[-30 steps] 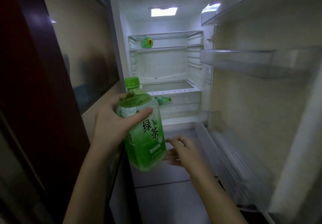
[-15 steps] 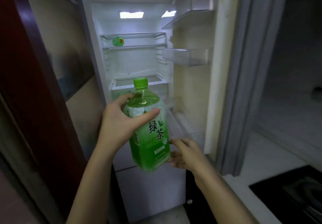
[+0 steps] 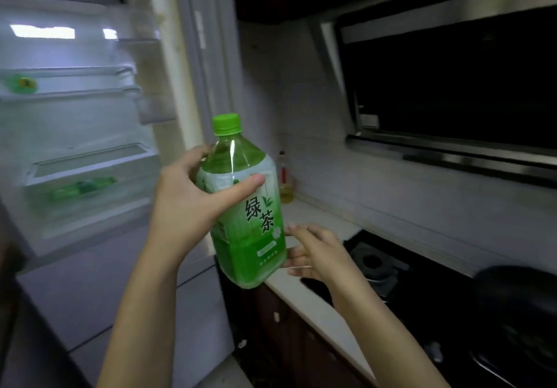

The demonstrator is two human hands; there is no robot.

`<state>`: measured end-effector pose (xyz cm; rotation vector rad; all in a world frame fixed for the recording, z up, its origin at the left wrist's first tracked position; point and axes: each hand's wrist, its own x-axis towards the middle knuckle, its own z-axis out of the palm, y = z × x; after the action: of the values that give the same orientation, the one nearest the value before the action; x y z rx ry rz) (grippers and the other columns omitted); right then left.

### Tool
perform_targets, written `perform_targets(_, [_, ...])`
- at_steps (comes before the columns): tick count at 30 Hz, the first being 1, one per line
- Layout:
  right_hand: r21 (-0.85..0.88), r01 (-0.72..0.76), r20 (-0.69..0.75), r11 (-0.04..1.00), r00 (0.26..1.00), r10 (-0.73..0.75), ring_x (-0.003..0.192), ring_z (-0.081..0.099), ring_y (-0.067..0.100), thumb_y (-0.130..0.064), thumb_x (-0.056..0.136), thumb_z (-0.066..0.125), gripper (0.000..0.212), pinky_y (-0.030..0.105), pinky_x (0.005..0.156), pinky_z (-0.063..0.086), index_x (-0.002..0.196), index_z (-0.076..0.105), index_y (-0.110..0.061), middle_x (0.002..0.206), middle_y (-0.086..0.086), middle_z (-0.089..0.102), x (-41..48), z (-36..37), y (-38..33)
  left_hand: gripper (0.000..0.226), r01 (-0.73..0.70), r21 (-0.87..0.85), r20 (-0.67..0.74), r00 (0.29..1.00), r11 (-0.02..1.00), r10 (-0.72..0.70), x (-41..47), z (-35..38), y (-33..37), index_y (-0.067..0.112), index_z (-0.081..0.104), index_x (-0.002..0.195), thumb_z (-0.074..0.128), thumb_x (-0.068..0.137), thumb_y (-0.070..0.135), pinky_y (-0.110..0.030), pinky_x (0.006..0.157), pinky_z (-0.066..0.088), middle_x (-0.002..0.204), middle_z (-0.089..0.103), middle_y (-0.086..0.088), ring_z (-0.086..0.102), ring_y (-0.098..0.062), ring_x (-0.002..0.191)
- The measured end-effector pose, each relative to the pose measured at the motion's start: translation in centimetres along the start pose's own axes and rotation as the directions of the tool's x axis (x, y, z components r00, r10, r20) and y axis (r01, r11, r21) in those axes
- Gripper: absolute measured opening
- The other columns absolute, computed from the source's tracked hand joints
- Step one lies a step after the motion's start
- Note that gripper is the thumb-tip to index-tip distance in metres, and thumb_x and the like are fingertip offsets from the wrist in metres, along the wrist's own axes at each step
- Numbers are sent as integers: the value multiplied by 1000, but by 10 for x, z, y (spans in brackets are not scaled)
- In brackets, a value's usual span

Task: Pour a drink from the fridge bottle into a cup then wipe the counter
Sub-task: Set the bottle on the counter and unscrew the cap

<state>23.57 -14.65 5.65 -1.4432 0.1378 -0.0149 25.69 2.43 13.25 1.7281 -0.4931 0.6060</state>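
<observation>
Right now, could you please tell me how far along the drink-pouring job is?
Done: the green tea bottle is out of the fridge, whose door stands open. In hand: the left hand grips the bottle's shoulder and the right hand touches its lower side. Left: the cap is on and no cup is in view, so pouring and wiping the counter remain.

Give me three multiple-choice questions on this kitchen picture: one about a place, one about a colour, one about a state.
1. Where is the green tea bottle? A on the floor; B in the left hand; C on the stove.
2. What colour is its cap? A green; B red; C white.
3. The fridge door is: A shut; B missing; C open.
Answers: B, fingers curl round its shoulder; A, the cap is plainly green; C, the fridge's lit inside shows.
</observation>
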Motion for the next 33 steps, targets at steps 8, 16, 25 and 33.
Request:
perform_targets(8, [-41, -12, -220, 999, 976, 3, 64, 65, 20, -32, 96, 51, 17, 23, 58, 50, 93, 59, -17, 68, 8, 68, -85, -152, -5, 54, -50, -93, 193, 979, 994, 67, -51, 139, 75, 27, 73, 104, 89, 55, 44, -16, 71, 54, 92, 76, 15, 71, 0, 85])
perform_targets(16, [-35, -12, -438, 999, 899, -5, 62, 63, 18, -30, 97, 50, 18, 25, 60, 49, 95, 59, -15, 48, -5, 61, -199, -295, -11, 47, -18, -264, 340, 934, 964, 110, -127, 271, 157, 26, 72, 103, 90, 61, 32, -19, 72, 57, 93, 76, 13, 71, -2, 87])
perform_targets(25, [-41, -22, -660, 999, 751, -11, 67, 64, 18, -31, 97, 50, 23, 27, 65, 51, 102, 61, -11, 73, 6, 67, -324, -421, -6, 48, 46, -418, 469, 866, 907, 172, -220, 399, 238, 25, 70, 105, 90, 62, 28, -15, 66, 56, 93, 74, 18, 71, 1, 85])
perform_targets(33, [7, -12, -800, 1000, 600, 13, 71, 66, 18, -30, 95, 52, 26, 27, 67, 52, 110, 61, -10, 79, 10, 68, -399, -483, 1, 55, 107, -508, 589, 767, 855, 254, -268, 471, 289, 24, 69, 109, 88, 58, 36, -19, 70, 58, 97, 75, 12, 71, -3, 89])
